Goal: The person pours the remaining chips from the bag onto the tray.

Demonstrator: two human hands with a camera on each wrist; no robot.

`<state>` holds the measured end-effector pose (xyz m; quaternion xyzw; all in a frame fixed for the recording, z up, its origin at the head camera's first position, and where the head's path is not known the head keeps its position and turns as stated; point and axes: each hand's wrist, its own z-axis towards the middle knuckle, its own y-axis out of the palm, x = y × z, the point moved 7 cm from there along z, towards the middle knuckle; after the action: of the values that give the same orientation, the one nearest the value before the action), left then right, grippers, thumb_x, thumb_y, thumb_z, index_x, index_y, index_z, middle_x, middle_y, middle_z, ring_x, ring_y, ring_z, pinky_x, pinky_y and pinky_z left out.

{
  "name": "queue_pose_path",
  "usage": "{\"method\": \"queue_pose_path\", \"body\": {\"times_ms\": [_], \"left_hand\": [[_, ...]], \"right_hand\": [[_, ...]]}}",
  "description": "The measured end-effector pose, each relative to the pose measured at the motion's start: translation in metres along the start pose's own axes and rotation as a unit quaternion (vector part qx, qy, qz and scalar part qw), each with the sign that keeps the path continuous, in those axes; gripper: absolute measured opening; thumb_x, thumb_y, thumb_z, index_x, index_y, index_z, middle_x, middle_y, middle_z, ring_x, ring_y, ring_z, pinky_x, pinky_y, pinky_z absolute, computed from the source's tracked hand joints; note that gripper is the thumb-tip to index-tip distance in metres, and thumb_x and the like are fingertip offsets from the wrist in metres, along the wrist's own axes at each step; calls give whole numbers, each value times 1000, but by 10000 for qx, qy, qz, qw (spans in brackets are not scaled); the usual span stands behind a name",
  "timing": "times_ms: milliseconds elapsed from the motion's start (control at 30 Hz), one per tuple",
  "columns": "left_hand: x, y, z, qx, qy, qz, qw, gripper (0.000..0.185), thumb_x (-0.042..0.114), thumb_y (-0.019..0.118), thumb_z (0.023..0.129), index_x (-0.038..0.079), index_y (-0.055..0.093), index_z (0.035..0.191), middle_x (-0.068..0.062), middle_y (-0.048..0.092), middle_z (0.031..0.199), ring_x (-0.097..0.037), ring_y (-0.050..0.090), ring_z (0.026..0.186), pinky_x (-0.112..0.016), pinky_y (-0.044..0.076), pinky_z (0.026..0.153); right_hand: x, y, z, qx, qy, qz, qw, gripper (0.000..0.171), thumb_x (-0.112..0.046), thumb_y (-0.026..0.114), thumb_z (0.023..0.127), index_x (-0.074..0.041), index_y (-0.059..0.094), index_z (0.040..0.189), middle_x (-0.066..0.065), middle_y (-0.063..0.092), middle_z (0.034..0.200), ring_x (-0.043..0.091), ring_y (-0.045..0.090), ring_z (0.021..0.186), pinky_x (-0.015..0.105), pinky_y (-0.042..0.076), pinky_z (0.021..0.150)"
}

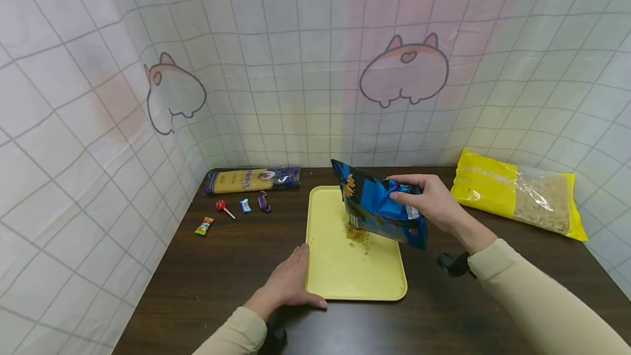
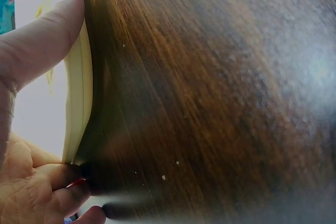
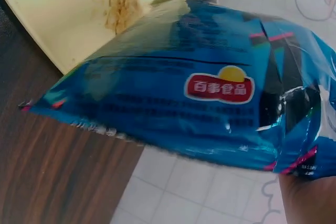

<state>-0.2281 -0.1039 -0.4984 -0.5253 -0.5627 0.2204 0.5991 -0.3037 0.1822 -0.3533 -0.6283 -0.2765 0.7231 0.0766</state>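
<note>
My right hand [image 1: 428, 201] pinches a blue snack bag [image 1: 370, 201] by its upper right part, thumb on one side. The bag is tilted over the yellow tray [image 1: 335, 278], its lower left end close above a small heap of brownish crumbs [image 1: 357, 234]. In the right wrist view the bag [image 3: 173, 87] fills the middle, the crumbs [image 3: 125, 9] beyond it. My left hand [image 1: 291, 278] rests at the tray's near left corner, straight fingers along the left side and thumb by the front edge. In the left wrist view the thumb [image 2: 47, 35] touches the tray rim [image 2: 79, 87].
A pasta packet [image 1: 253, 179] lies at the back left. Before it are a red lollipop [image 1: 221, 205], a blue-white candy [image 1: 245, 205], a purple-wrapped candy [image 1: 263, 201] and an orange-green candy [image 1: 204, 225]. A yellow bag with a clear window [image 1: 517, 193] lies right. Gridded cloth surrounds the table.
</note>
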Motion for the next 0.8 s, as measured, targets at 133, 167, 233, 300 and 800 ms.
{"method": "queue_pose_path", "body": {"times_ms": [133,167,233,300,800], "left_hand": [[1,-1,0,-6,12,-11,10000,136,56,93,65,-15,21,156,-34,28,162,-45,31,152,-54,35,120],[1,-1,0,-10,9,-19,10000,136,56,93,65,-15,21,156,-34,28,162,-45,31,152,-54,35,120],[1,-1,0,-27,1,-23,10000,136,56,93,65,-15,21,156,-34,27,162,-45,31,152,-54,35,120],[1,-1,0,-53,-25,-40,10000,136,56,93,65,-14,20,156,-33,27,163,-44,31,152,-55,35,121],[2,-2,-2,41,18,-38,10000,135,55,94,65,-16,22,155,-34,28,162,-45,32,151,-54,35,120]], "right_hand": [[2,0,-1,-27,27,86,10000,49,-18,69,99,-1,58,144,22,48,155,43,51,128,56,50,104],[3,1,-1,-49,34,134,9999,50,-18,69,99,-1,57,144,23,48,155,44,50,130,58,49,106],[4,1,-1,-74,10,235,9997,51,-18,69,99,0,56,145,23,47,156,43,37,145,63,39,115],[4,1,0,-81,2,304,9995,52,-19,69,99,1,55,145,24,47,156,44,34,148,65,36,116],[0,3,6,-56,134,225,9996,50,-17,67,100,-2,55,146,22,45,157,41,42,141,53,53,93]]}}
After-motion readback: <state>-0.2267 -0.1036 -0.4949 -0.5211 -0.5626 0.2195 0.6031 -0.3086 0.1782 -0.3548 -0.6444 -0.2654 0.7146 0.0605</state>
